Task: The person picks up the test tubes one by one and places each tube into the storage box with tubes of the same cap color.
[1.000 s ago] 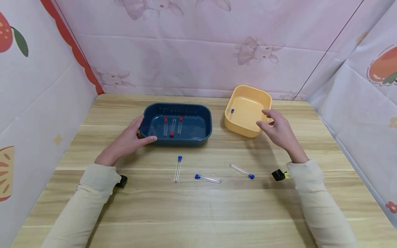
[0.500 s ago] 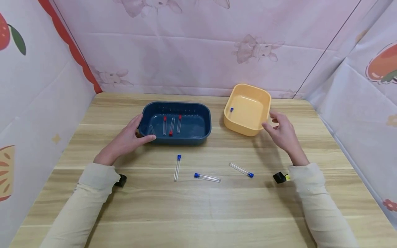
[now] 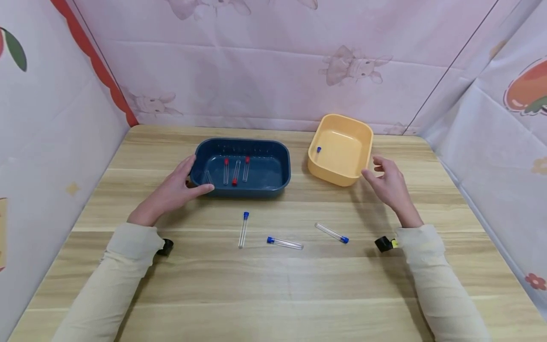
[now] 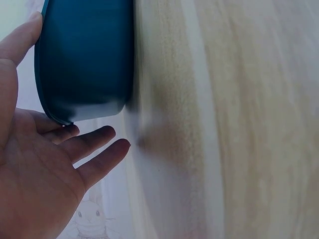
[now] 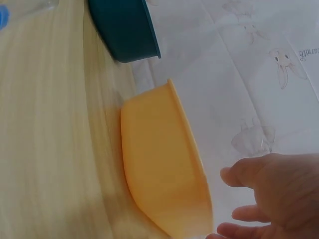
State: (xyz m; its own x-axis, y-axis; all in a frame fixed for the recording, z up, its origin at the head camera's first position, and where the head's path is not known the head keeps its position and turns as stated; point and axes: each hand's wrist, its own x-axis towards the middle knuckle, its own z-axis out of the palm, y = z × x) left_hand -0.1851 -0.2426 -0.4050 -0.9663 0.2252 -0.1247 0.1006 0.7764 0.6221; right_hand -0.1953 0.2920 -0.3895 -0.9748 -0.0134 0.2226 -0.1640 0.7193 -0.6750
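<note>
My left hand [image 3: 173, 190] rests at the left end of the dark blue tray [image 3: 248, 194], thumb at the near rim and fingers spread beside the end wall. In the left wrist view its fingers [image 4: 102, 159] are extended below the tray's corner. Inside the tray lie several clear test tubes [image 3: 236, 172], most with red caps showing; one at the left is partly hidden. At the right side of the yellow tray [image 3: 331, 176], my right hand [image 3: 391, 187] is loosely spread, thumb near its front corner, gripping nothing. A blue-capped tube [image 3: 318, 149] sits in the yellow tray.
Three blue-capped test tubes lie on the wooden table in front of the trays: a left one [image 3: 243, 230], a middle one [image 3: 285, 243] and a right one [image 3: 332, 233]. A printed cloth [image 3: 256, 85] hangs behind the table's back edge.
My right hand has drawn back from over the yellow tray's right rim to just outside it. The left hand stays at the blue tray. The head view has shifted slightly.
</note>
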